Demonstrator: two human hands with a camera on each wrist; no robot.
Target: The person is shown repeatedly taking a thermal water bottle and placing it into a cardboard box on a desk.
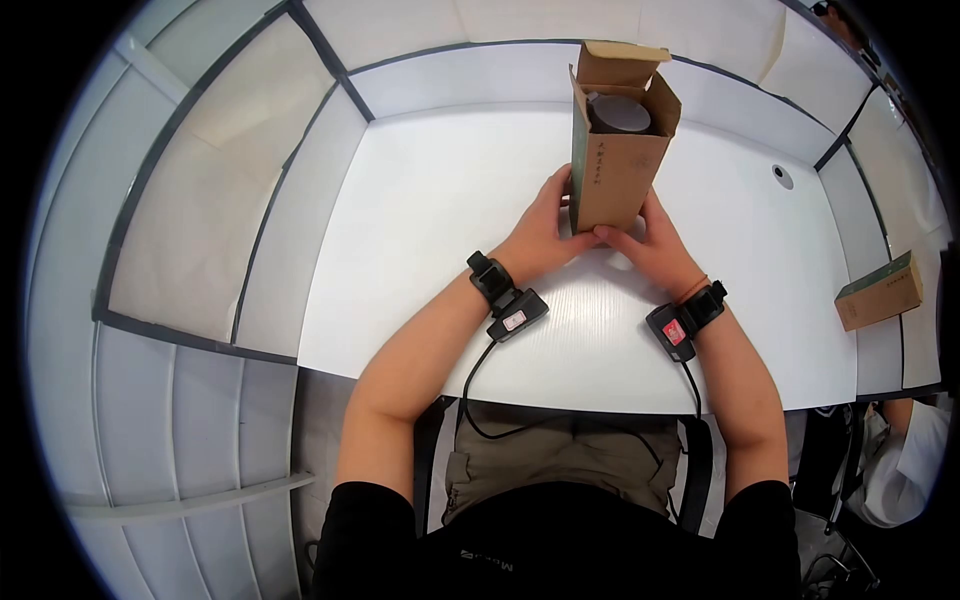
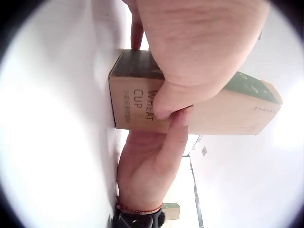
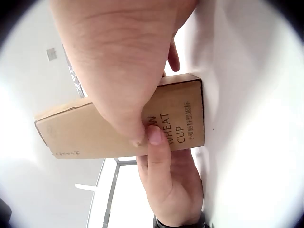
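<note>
A tall brown cardboard box (image 1: pixel 622 180) with a green side stands upright on the white table, its top flaps raised and a grey round lid (image 1: pixel 619 114) showing inside. My left hand (image 1: pixel 538 232) grips its left side and my right hand (image 1: pixel 665 245) its right side, low down. Both thumbs meet across the near face. In the left wrist view the box (image 2: pixel 223 114) bears the words WHEAT CUP, with the left hand (image 2: pixel 199 47) over it. The right wrist view has the right hand (image 3: pixel 118 61) around the box (image 3: pixel 95 130); fingers behind it are partly hidden.
Another brown and green box (image 1: pixel 880 292) is at the far right edge. White panels (image 1: pixel 460 80) enclose the table (image 1: pixel 400 230), which has a round hole fitting (image 1: pixel 782 177) at the back right. Cables run from both wrist cameras. Part of another person (image 1: pixel 895 465) shows at lower right.
</note>
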